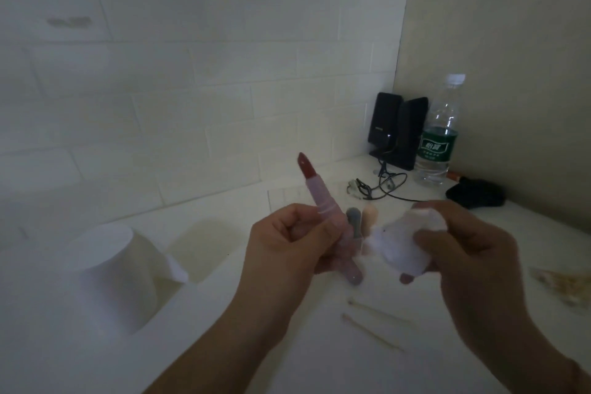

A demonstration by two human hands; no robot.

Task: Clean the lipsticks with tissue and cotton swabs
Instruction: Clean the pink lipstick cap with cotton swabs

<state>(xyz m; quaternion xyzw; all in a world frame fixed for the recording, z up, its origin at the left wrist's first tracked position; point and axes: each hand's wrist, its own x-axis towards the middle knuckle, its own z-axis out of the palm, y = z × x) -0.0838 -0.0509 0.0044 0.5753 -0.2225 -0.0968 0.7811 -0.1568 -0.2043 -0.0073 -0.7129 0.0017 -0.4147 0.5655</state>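
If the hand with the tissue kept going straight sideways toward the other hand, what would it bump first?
Probably the lipstick that the left hand holds up. The right hand grips the tissue just beside its tube, though depth is hard to judge.

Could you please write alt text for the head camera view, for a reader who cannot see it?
Left hand holds an uncapped pink tube lipstick with dark red tip upright; right hand grips crumpled white tissue beside it. Two wooden-stick cotton swabs lie on the white counter.

head cam | faces forward-down | close over white counter (319,371)
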